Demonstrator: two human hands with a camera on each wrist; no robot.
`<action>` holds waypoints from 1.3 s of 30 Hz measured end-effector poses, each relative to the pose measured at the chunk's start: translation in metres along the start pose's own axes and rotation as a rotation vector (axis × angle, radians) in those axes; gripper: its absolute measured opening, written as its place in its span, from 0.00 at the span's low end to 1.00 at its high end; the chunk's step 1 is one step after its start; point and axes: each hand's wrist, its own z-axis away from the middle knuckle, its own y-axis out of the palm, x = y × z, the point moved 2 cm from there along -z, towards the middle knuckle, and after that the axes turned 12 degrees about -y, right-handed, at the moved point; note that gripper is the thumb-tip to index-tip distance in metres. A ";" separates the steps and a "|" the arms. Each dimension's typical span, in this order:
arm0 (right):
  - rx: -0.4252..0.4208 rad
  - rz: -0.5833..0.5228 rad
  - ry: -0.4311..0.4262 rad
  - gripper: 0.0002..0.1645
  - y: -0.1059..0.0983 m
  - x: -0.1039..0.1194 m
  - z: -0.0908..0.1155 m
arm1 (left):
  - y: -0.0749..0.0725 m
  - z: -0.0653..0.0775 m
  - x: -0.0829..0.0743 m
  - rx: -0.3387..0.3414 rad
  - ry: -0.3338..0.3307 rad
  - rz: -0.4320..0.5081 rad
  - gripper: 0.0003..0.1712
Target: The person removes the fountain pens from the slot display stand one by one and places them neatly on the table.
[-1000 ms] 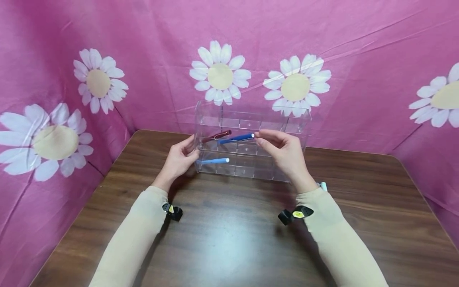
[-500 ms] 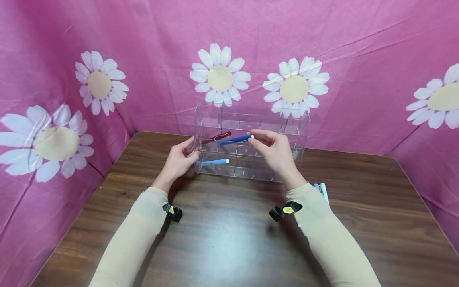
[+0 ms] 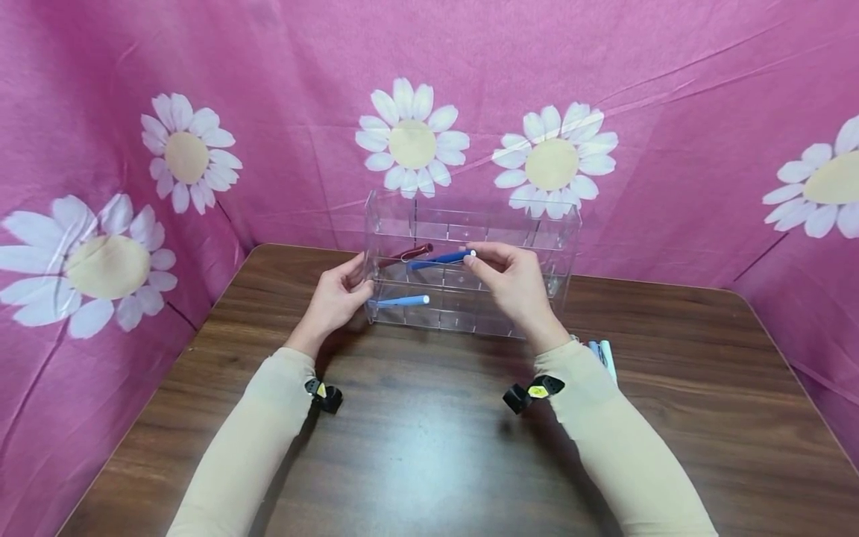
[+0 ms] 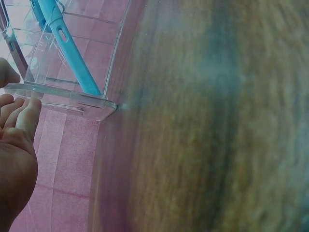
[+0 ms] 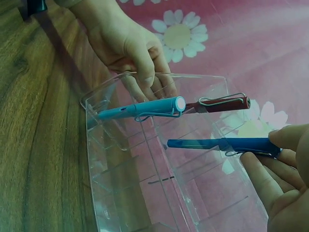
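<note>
My right hand (image 3: pixel 515 287) pinches a dark blue pen (image 5: pixel 246 145) by its capped end, between thumb and fingers. The pen lies slantwise over the middle tier of a clear plastic rack (image 3: pixel 456 322), its other end pointing left. My left hand (image 3: pixel 333 302) grips the rack's left side wall, thumb in front and fingers behind, as the right wrist view shows. A light blue pen (image 5: pixel 145 108) sits in the lowest tier at the left. Above it, a dark red pen (image 5: pixel 227 104) with a wire clip rests in the middle tier.
The rack stands near the back of a wooden table (image 3: pixel 416 447). Beside my right forearm lie several more pens (image 3: pixel 607 358), partly hidden by the sleeve. A pink flowered cloth (image 3: pixel 295 134) hangs close behind and around the table.
My right hand has shifted slightly left with the dark blue pen, then stayed put. More of the pens by the right sleeve now shows. The left hand keeps its grip.
</note>
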 end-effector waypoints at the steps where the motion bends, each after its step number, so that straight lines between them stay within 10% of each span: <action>1: 0.001 0.002 -0.003 0.18 0.000 0.000 0.000 | 0.000 0.000 0.000 0.000 0.002 0.001 0.36; 39: -0.134 -0.143 -0.024 0.18 -0.019 0.009 0.007 | 0.001 0.002 0.000 -0.006 -0.006 -0.006 0.37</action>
